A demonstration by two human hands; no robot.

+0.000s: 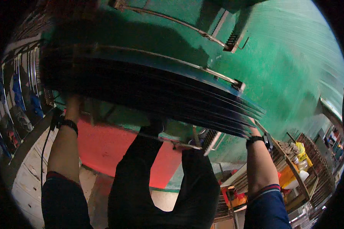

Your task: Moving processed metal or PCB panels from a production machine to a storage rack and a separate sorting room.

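Note:
A wide stack of thin dark sheets [149, 87] spans the view in front of me, its layered edges fanned slightly apart at the right end. My right hand [252, 128] grips that right end, with its fingers partly hidden by the sheets. At the left, my left hand [73, 102] holds the near edge of the stack; its fingers vanish in the dark. What the sheets are made of is too dark to tell. A thin metal rod [221, 76] with an end bracket runs along the stack's far side.
Beneath lies a green floor [283, 72] with a red area [103, 147]. A metal rack bar [172, 23] with a toothed bracket [231, 41] stands beyond the stack; another toothed bracket [210, 140] is near my legs. Slatted racks holding yellow and orange items [290, 175] stand right.

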